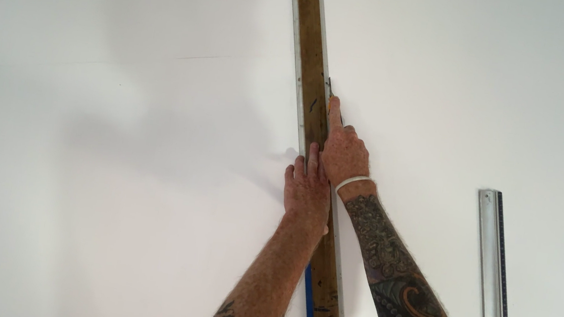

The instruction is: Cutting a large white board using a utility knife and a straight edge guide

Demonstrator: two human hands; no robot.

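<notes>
Fingers (pixel 309 156) of our left hand (pixel 306 194) lie flat and spread on the long wooden straightedge (pixel 311 104), pressing it down rather than closing round it. Our right hand (pixel 343 152) is just beside it, touching, with the fingers curled round a small dark cutting tool (pixel 330 87); only the tool's tip shows beyond the extended index finger, so we cannot tell its exact kind. That tip rests against the right edge of the straightedge, a little farther away than both hands.

The straightedge runs from the near edge of the view to the far edge, slightly slanted, across a large white foam board (pixel 115 158) that covers most of the scene. A metal strip lines its side, and a blue strip (pixel 307 307) shows along it by the left forearm. A white band (pixel 352 182) circles the right wrist.

We judge the straightedge stiff and fairly heavy, best held by flat downward pressure near the cutting point, as it is here, since it could slide on the smooth sheet. The board looks light, rigid, easily dented, and safest taken by its edges.

At the near right, well apart from the hands, a metal ruler (pixel 494 281) lies on the white surface.
</notes>
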